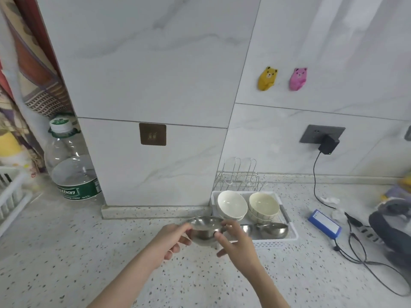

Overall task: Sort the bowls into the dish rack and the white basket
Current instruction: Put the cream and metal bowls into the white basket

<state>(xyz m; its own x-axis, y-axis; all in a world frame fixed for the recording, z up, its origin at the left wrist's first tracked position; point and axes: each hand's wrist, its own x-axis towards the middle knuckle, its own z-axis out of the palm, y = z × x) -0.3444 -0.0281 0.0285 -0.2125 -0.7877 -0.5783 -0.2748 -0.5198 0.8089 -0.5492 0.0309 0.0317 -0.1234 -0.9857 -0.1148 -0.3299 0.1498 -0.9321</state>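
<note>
A steel bowl (205, 228) was held between both hands above the counter (66, 252), just in front of the white basket (287, 218). The left hand (171, 243) was curled on the bowl's left rim, fingers pinching it. The right hand (235, 243) was clamped on the right side, thumb pressed against the outer wall and fingers over the rim. The bowl was kept upright, slightly tilted toward the camera.

Two white bowl stacks (232, 205) (263, 206) were seen at the back of the basket, with more steel bowls (272, 230) at its front. A wire dish rack (239, 178) was seen behind the basket, against the wall; it looked empty, though part of it was hidden.

Judged step: the steel bowl was being lifted out for sorting, probably toward the rack. For a clean move, the bowl should be passed to one hand with a firm rim pinch, carried high over the white bowls so nothing is knocked, and set between the rack wires on edge. Thin steel is likely slippery; a thumb-inside grip is advised. A water bottle (71, 165) and charger cable (318, 185) were well apart from the path.
</note>
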